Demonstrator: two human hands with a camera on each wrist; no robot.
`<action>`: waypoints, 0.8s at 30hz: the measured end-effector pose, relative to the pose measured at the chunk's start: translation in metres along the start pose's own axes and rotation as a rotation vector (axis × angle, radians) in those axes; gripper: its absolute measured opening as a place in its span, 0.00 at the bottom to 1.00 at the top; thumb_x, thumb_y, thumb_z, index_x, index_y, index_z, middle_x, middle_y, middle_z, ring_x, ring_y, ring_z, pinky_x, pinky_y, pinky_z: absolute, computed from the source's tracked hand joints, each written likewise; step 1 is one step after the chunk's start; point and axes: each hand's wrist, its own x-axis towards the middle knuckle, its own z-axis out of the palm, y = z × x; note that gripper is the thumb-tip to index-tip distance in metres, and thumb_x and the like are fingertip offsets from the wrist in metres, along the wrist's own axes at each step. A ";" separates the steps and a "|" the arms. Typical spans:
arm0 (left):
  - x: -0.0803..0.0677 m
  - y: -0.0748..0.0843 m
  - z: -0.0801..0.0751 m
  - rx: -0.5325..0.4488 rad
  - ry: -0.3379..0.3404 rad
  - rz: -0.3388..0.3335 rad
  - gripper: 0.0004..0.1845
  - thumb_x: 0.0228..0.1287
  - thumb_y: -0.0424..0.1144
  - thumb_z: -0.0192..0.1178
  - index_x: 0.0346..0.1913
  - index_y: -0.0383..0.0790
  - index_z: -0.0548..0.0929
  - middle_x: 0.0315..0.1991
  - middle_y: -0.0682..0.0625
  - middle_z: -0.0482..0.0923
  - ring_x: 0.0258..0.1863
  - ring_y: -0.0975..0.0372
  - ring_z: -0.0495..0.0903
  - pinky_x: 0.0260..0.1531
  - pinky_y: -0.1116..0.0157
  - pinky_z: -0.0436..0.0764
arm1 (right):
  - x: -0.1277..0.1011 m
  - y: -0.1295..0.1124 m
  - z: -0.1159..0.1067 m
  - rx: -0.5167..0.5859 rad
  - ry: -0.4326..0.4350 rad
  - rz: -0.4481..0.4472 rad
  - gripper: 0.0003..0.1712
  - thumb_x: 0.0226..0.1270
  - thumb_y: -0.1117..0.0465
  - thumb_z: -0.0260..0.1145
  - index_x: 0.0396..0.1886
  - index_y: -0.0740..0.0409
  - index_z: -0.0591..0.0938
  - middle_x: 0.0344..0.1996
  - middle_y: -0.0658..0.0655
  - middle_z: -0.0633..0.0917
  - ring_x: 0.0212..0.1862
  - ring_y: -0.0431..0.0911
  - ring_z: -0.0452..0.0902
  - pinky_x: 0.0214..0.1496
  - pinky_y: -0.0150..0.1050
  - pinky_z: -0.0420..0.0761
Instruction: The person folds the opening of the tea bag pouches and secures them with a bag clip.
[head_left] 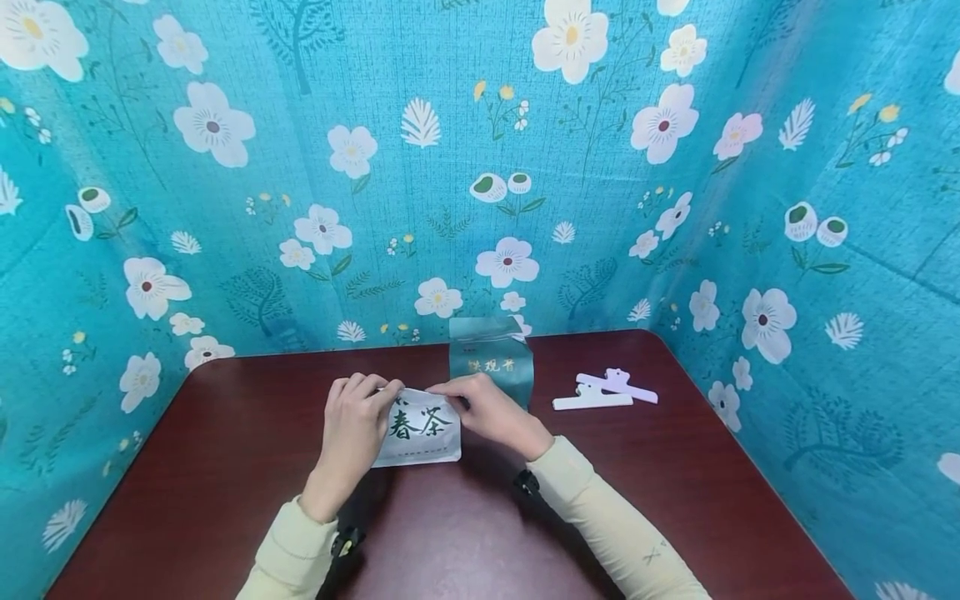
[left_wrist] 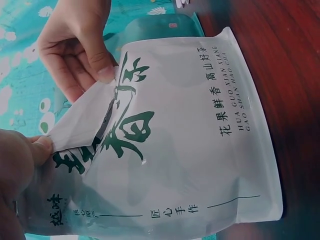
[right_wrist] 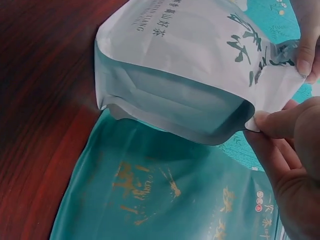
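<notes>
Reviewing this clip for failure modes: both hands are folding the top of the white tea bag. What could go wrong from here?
1. The left hand and right hand pinch only the folded top edge of the white tea bag; a grip that thin could slip and let the fold spring open.
2. The green tea bag stands right behind it; a push backward could topple it.
3. The white clips lie off to the right, so reaching for one would leave the fold held one-handed.
</notes>
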 end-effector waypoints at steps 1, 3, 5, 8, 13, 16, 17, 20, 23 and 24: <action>0.000 0.000 0.000 0.004 -0.002 -0.003 0.12 0.55 0.25 0.73 0.42 0.41 0.92 0.31 0.47 0.84 0.33 0.53 0.78 0.40 0.55 0.72 | 0.000 0.000 0.000 0.004 -0.007 0.014 0.22 0.66 0.78 0.64 0.55 0.57 0.87 0.47 0.52 0.90 0.45 0.40 0.87 0.46 0.32 0.83; 0.000 0.000 0.000 0.011 0.000 -0.006 0.12 0.55 0.25 0.73 0.42 0.41 0.92 0.31 0.47 0.84 0.33 0.53 0.78 0.39 0.55 0.72 | 0.002 0.000 -0.001 0.020 -0.028 0.051 0.21 0.68 0.76 0.63 0.56 0.57 0.87 0.48 0.52 0.90 0.46 0.39 0.86 0.47 0.31 0.82; 0.000 -0.001 0.000 0.013 0.006 -0.005 0.12 0.55 0.24 0.73 0.42 0.41 0.92 0.31 0.47 0.84 0.32 0.53 0.78 0.39 0.54 0.72 | 0.005 -0.001 -0.001 0.034 -0.047 0.089 0.19 0.69 0.74 0.64 0.56 0.56 0.87 0.48 0.52 0.90 0.47 0.38 0.86 0.47 0.31 0.82; 0.001 -0.001 0.001 0.013 0.020 -0.001 0.12 0.56 0.24 0.72 0.42 0.41 0.92 0.31 0.47 0.84 0.33 0.53 0.78 0.40 0.54 0.72 | 0.010 -0.004 -0.002 0.021 -0.042 0.110 0.15 0.70 0.69 0.66 0.54 0.57 0.88 0.46 0.52 0.90 0.46 0.38 0.85 0.48 0.33 0.83; 0.002 -0.002 0.001 0.019 0.031 0.003 0.12 0.56 0.25 0.72 0.41 0.41 0.92 0.31 0.47 0.83 0.32 0.53 0.78 0.40 0.53 0.72 | 0.018 -0.009 0.003 -0.008 0.018 0.054 0.13 0.71 0.60 0.69 0.52 0.56 0.89 0.43 0.50 0.91 0.43 0.37 0.86 0.46 0.32 0.83; 0.001 -0.002 0.002 0.020 0.030 0.000 0.12 0.56 0.26 0.73 0.42 0.41 0.92 0.31 0.47 0.83 0.32 0.53 0.78 0.40 0.53 0.72 | 0.021 -0.011 0.009 -0.006 0.081 0.014 0.12 0.70 0.60 0.69 0.51 0.55 0.89 0.42 0.50 0.91 0.43 0.37 0.86 0.45 0.29 0.82; 0.001 -0.002 0.002 0.019 0.028 -0.001 0.12 0.56 0.26 0.73 0.41 0.42 0.92 0.30 0.47 0.83 0.32 0.53 0.78 0.40 0.53 0.72 | 0.022 -0.012 0.010 -0.005 0.106 -0.003 0.12 0.70 0.60 0.70 0.50 0.55 0.89 0.41 0.50 0.91 0.43 0.37 0.86 0.45 0.29 0.82; 0.000 -0.001 0.003 0.015 0.035 -0.004 0.11 0.56 0.25 0.73 0.41 0.41 0.92 0.30 0.47 0.83 0.32 0.53 0.77 0.40 0.53 0.72 | 0.025 -0.013 0.015 -0.010 0.182 -0.059 0.09 0.68 0.63 0.71 0.46 0.56 0.90 0.38 0.50 0.91 0.40 0.37 0.86 0.43 0.28 0.82; -0.002 0.000 0.005 0.018 0.042 0.005 0.12 0.56 0.25 0.73 0.41 0.41 0.92 0.30 0.47 0.83 0.32 0.53 0.78 0.40 0.53 0.72 | 0.025 -0.010 0.020 -0.040 0.233 -0.111 0.07 0.68 0.65 0.71 0.43 0.57 0.91 0.35 0.51 0.91 0.37 0.37 0.86 0.40 0.27 0.81; -0.003 0.000 0.005 0.020 0.044 0.009 0.12 0.55 0.25 0.73 0.41 0.41 0.92 0.30 0.47 0.83 0.32 0.53 0.78 0.40 0.53 0.72 | 0.024 -0.009 0.021 -0.053 0.242 -0.125 0.06 0.68 0.66 0.71 0.42 0.57 0.91 0.35 0.51 0.91 0.36 0.37 0.86 0.40 0.26 0.81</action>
